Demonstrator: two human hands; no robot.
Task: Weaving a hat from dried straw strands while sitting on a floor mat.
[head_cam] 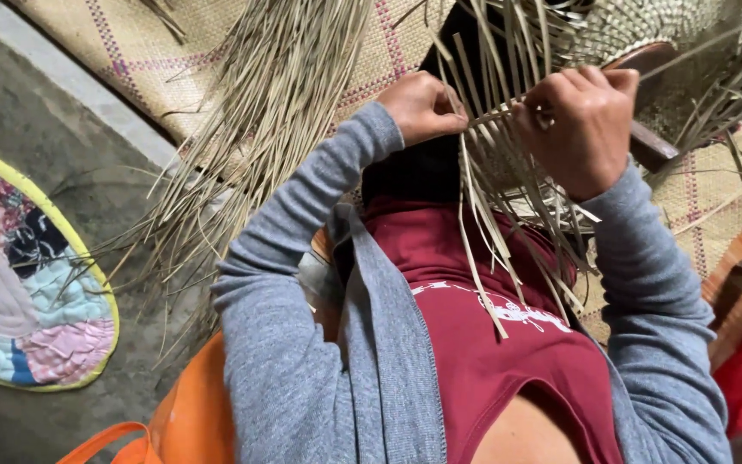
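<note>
Gripping many dry straw strips (483,198), two hands, left hand (422,105) and right hand (579,125), close tightly on them.

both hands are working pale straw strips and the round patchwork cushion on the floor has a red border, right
Not quite: the head view shows the patchwork cushion edged in yellow, not red. The rest holds: the left hand and right hand both grip pale straw strips.

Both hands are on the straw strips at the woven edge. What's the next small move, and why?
Probably draw the strip pinched between the left hand and the right hand snug across the upright strips: it lies horizontal between both fists, and many loose ends hang unwoven below it.
</note>
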